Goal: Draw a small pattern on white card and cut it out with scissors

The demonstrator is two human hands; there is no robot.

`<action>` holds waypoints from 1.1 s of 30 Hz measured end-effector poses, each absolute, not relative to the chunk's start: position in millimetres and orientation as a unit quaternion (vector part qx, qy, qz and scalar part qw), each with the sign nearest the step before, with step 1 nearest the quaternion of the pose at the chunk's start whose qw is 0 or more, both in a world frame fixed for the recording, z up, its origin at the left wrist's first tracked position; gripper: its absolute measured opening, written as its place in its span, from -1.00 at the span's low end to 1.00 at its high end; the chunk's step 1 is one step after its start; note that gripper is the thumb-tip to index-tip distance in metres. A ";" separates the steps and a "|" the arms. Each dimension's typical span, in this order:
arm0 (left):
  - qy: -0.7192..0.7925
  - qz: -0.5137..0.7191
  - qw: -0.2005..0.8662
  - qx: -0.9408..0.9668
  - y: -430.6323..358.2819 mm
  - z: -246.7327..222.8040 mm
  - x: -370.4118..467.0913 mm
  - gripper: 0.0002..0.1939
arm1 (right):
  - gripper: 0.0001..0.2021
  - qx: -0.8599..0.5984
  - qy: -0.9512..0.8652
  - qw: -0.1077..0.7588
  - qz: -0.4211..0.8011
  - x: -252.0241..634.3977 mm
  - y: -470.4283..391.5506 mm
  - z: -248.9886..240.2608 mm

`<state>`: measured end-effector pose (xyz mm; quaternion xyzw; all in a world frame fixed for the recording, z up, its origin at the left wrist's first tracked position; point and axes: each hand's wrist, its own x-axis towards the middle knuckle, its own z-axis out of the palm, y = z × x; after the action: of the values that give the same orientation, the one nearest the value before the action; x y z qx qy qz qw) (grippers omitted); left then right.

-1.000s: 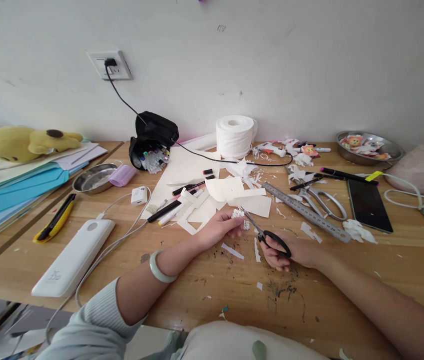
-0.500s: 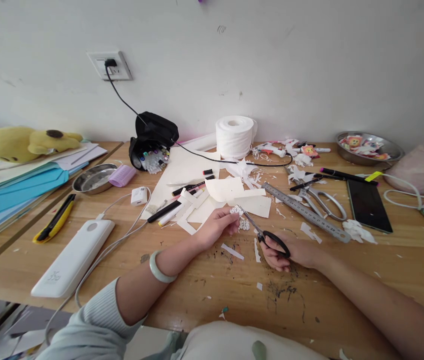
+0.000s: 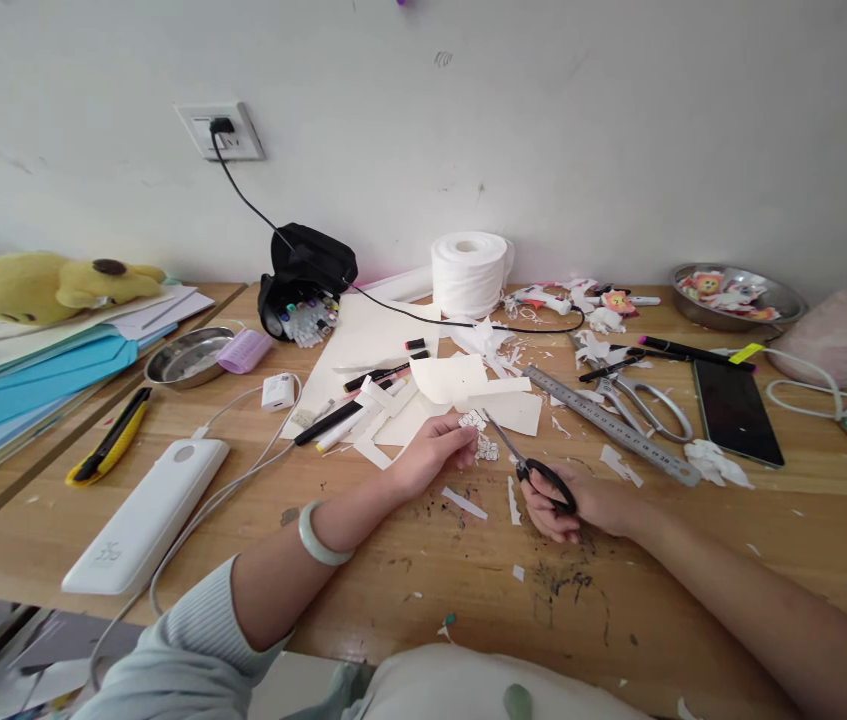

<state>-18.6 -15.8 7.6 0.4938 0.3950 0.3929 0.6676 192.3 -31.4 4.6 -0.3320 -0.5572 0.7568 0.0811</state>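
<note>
Between the thumb and fingers of my left hand (image 3: 439,452) is a small white paper cutout (image 3: 484,450) with black line drawing on it. My right hand (image 3: 559,505) is closed round the black handles of a pair of scissors (image 3: 543,482). The blades point up and left, their tips close to the right edge of the cutout. Whether the blades touch the paper I cannot tell. Narrow paper strips (image 3: 464,503) lie on the wooden table just below my hands.
Beyond my hands are cream paper pieces (image 3: 447,380), markers (image 3: 337,425) and a steel ruler (image 3: 610,425). Larger silver scissors (image 3: 655,408) and a phone (image 3: 738,410) lie to the right. Leftward are a power bank (image 3: 145,520), a yellow cutter (image 3: 109,440) and a metal bowl (image 3: 187,360).
The scissors have tilted slightly, and their blade tips have shifted a little to the right, off the cutout's top edge. My left hand stays nearly still with the paper.
</note>
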 end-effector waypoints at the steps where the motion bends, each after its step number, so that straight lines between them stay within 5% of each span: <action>1: 0.395 0.393 0.666 0.495 -15.8 7.9 -18.5 -0.69 | -0.42 -0.332 -0.550 0.091 0.761 192.7 -31.6 4.6; 33: 0.436 0.513 0.578 0.462 -9.9 2.6 -15.7 -0.80 | -0.48 -0.280 -0.540 0.175 0.774 193.1 -34.0 2.3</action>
<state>-15.7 -9.9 2.6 0.4619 0.4363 0.5125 0.5777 193.1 -34.0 2.3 -0.2799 -0.5405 0.7740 0.1747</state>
